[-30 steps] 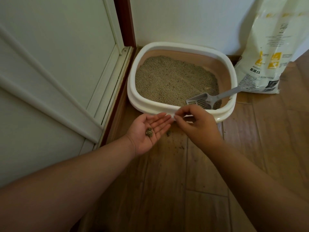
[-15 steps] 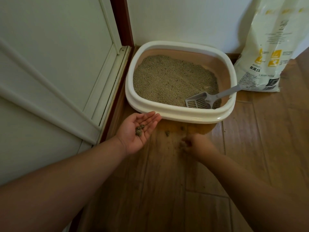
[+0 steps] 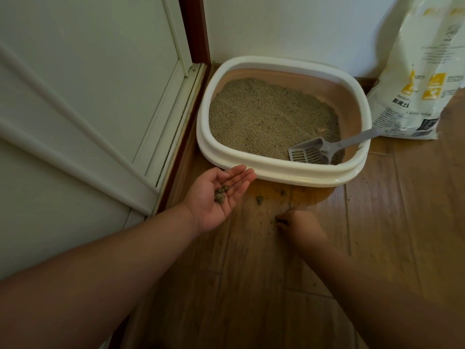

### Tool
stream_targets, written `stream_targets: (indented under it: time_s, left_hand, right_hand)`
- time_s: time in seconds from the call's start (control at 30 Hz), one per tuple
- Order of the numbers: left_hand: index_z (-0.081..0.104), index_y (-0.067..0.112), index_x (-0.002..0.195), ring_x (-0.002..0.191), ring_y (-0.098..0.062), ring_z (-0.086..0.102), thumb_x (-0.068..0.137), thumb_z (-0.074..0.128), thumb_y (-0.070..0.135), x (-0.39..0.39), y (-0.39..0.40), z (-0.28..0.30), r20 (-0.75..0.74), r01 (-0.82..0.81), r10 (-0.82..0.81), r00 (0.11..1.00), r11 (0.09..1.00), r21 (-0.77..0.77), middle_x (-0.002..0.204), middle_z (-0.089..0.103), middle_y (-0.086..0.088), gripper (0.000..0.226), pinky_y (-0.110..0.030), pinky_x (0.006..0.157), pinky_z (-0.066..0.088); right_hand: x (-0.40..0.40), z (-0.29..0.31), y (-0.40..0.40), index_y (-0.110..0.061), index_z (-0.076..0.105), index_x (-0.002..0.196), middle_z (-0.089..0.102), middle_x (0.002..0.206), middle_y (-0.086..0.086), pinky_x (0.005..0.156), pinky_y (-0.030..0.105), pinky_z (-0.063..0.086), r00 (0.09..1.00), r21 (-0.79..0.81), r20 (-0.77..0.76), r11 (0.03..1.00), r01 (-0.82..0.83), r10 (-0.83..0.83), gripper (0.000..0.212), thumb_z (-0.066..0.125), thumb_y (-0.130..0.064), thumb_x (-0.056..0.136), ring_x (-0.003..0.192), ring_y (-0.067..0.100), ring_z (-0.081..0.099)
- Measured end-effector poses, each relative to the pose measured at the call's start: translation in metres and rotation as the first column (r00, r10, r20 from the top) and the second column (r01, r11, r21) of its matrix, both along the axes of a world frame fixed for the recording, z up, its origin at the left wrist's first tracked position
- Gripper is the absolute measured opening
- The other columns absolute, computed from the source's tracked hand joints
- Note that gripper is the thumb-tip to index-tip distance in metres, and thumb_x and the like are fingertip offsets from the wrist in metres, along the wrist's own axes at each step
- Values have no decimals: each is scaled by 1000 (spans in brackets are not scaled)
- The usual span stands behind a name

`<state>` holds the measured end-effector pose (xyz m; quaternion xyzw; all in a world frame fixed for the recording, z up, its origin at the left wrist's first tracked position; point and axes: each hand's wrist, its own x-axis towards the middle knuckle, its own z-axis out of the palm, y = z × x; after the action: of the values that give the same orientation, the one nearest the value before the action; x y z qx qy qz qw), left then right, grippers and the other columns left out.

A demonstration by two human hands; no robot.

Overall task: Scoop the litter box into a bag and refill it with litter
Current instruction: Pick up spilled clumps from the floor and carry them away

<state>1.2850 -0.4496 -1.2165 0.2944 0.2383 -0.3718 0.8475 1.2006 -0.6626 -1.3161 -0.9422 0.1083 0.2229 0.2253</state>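
Floor: I am over brown wooden planks (image 3: 392,222), with dark crumbs scattered in front of the litter box and one bigger clump (image 3: 259,199) lying loose between my hands.
Corner: the litter box (image 3: 251,170) sits on the planks in a corner, the white wall (image 3: 289,26) behind it and a white panelled door (image 3: 83,91) on my left; a dark red frame (image 3: 193,28) runs up between wall and door.
Litter box: white rim, tan inner walls, grey-brown litter (image 3: 266,117) spread across the bottom.
Scoop: a grey slotted scoop (image 3: 308,154) lies in the near right part of the box, blade on the litter, handle leaning out over the right rim.
Bag: a white litter bag (image 3: 422,79) with yellow marks stands against the wall just right of the box.
Left hand: my left hand (image 3: 219,195) is palm up, fingers straight, just in front of the rim, with a few clumps (image 3: 221,193) resting in it.
Right hand: my right hand (image 3: 299,226) is down on the planks with curled fingertips pressed together; I cannot tell what they pinch.
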Motion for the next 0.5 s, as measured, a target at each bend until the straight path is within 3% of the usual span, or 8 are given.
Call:
stream_targets:
  time_s: [0.2, 0.3, 0.4, 0.5]
  left_hand:
    - [76, -9, 102, 104, -30, 75, 97, 37, 5, -1, -1, 0, 6, 13, -13, 1000, 1000, 14, 119, 71, -24, 41, -29, 83, 62]
    - [72, -9, 108, 105, -31, 74, 98, 38, 5, -2, -1, -2, 7, 3, -3, 1000, 1000, 15, 121, 71, -24, 39, -30, 83, 62]
    - [68, -8, 116, 111, -32, 72, 98, 38, 7, -3, -4, -5, 3, -11, 10, 1000, 1000, 24, 124, 69, -25, 38, -32, 86, 61]
    - [67, -8, 115, 106, -31, 74, 98, 39, 10, -3, -11, -8, -5, -22, 22, 1000, 999, 37, 121, 70, -25, 38, -34, 87, 62]
  right_hand:
    - [9, -3, 2, -27, 66, 95, 65, 94, -4, 67, 22, 50, 998, -30, -53, 999, 24, -26, 13, 55, -23, 102, 79, 8, 62]
    - [10, 10, 3, -29, 64, 91, 64, 93, -7, 73, 24, 56, 992, 87, 8, 988, 125, -126, 8, 62, -25, 99, 81, 6, 63]
    - [14, 42, 7, -29, 69, 95, 66, 92, -12, 77, 21, 55, 923, 278, 282, 943, 182, -261, 8, 71, -22, 92, 85, 2, 65]
    - [20, 86, 25, -24, 73, 96, 68, 87, -12, 71, 16, 52, 786, 397, 565, 918, 8, -251, 10, 76, -20, 88, 79, 3, 64]
